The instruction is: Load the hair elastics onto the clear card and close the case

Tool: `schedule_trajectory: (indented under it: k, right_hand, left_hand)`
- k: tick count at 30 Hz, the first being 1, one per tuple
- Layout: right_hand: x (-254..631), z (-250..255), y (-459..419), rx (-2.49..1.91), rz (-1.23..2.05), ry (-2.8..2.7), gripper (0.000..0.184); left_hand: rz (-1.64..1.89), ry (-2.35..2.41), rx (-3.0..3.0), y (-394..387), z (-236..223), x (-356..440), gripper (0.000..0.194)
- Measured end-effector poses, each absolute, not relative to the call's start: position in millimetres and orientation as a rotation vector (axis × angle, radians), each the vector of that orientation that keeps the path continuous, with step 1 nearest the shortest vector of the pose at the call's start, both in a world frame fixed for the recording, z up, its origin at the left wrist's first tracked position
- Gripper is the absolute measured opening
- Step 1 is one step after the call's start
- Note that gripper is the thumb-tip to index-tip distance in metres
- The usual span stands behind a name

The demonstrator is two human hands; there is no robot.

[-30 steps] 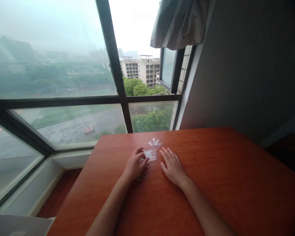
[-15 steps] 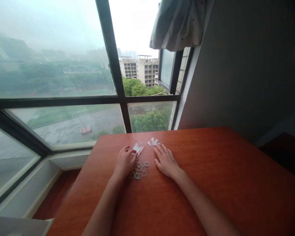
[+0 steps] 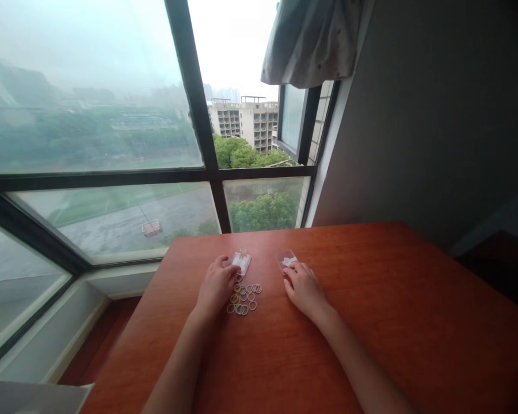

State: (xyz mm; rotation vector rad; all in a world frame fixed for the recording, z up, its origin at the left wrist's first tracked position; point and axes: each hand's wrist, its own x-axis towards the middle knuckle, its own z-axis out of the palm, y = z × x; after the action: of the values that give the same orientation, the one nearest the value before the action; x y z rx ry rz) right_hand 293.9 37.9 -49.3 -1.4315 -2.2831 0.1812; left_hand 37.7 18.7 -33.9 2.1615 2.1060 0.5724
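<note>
A red-brown wooden table (image 3: pixel 371 322) stands by a big window. My left hand (image 3: pixel 216 286) rests on it with curled fingers touching a small clear plastic piece (image 3: pixel 242 261). Just right of that hand lies a cluster of several small metal rings (image 3: pixel 243 298). My right hand (image 3: pixel 304 286) lies palm down, its fingertips pressed on a second clear plastic piece (image 3: pixel 286 260) with a white mark. Both pieces lie flat on the table.
The window frame (image 3: pixel 207 172) runs along the table's far edge, with a bunched curtain (image 3: pixel 311 40) above. A grey wall (image 3: pixel 435 115) is on the right. A dark piece of furniture (image 3: pixel 496 259) sits beyond the table's right side.
My left hand slid one clear piece up and left, uncovering the rings. My right hand moved the other clear piece to the right.
</note>
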Motion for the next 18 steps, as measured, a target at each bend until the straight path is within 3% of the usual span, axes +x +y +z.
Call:
schedule_trajectory:
  k: [9,18]
  right_hand:
    - [295.7,-67.3,37.1,-1.203,0.334,-2.178,0.029]
    - [295.0,-54.4,26.6,-1.161,0.411,-2.225,0.029]
  left_hand:
    - [0.303,2.027,2.268,4.0,-21.5,91.7,0.024]
    - [0.18,2.022,2.322,-4.4,-8.7,112.2,0.028]
